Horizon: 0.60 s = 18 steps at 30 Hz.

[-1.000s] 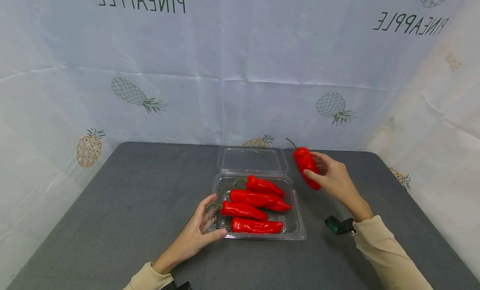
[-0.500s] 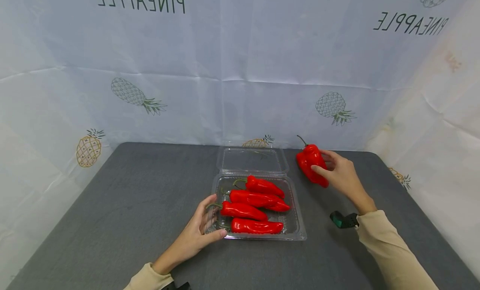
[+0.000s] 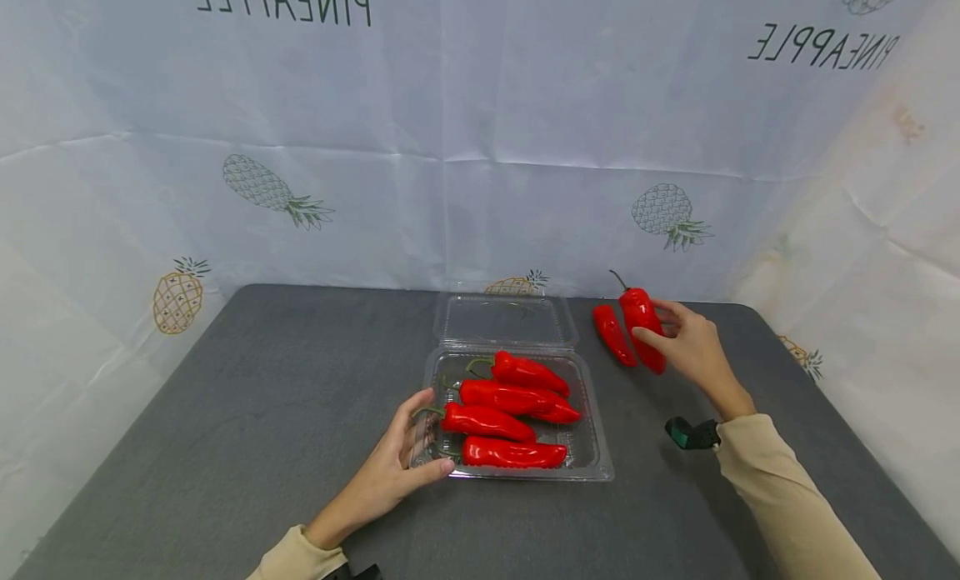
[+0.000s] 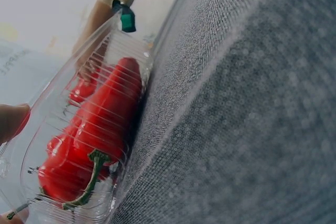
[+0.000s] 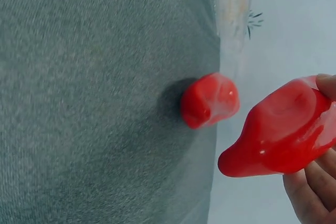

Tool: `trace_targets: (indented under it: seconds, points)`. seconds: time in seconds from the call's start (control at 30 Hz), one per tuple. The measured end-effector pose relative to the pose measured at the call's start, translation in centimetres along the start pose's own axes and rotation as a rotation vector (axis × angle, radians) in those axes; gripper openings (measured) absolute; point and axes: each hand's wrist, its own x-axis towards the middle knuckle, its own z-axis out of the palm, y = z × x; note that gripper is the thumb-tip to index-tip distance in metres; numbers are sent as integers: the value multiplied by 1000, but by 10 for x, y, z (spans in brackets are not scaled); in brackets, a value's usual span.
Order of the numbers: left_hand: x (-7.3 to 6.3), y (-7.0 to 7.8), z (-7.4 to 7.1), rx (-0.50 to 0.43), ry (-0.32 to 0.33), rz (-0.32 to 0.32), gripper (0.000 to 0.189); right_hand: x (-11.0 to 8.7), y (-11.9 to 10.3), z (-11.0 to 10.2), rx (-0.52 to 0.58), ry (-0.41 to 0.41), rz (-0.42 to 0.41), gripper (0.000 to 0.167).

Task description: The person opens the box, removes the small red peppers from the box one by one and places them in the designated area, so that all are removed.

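Note:
My right hand [image 3: 692,347] holds a long red pepper [image 3: 643,330] by its side, between thumb and fingers, its thin stem pointing away. In the right wrist view that pepper [image 5: 283,129] is clear of the table, tip toward the camera. A second red pepper [image 3: 614,336] lies on the table just left of it. My left hand [image 3: 386,455] holds the left side of a clear plastic clamshell container [image 3: 600,447], thumb at the front rim and fingers at the left edge. Several red peppers [image 3: 513,453] lie crosswise inside, green stems to the left.
The container's clear lid [image 3: 506,320] is folded back flat behind it. The grey table [image 3: 247,413] ends at the back against a white curtain [image 3: 450,105] with printed pineapples.
The right hand has moved to the right with its pepper, and the second pepper on the table now shows separately beside it. The left hand and container have stayed still.

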Motion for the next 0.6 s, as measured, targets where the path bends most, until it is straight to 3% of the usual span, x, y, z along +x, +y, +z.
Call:
trace_targets:
  seconds: [0.6]
  points:
    - [0,1,0,-4,0,-7,88,10,25,6,-11,-17,72,63]
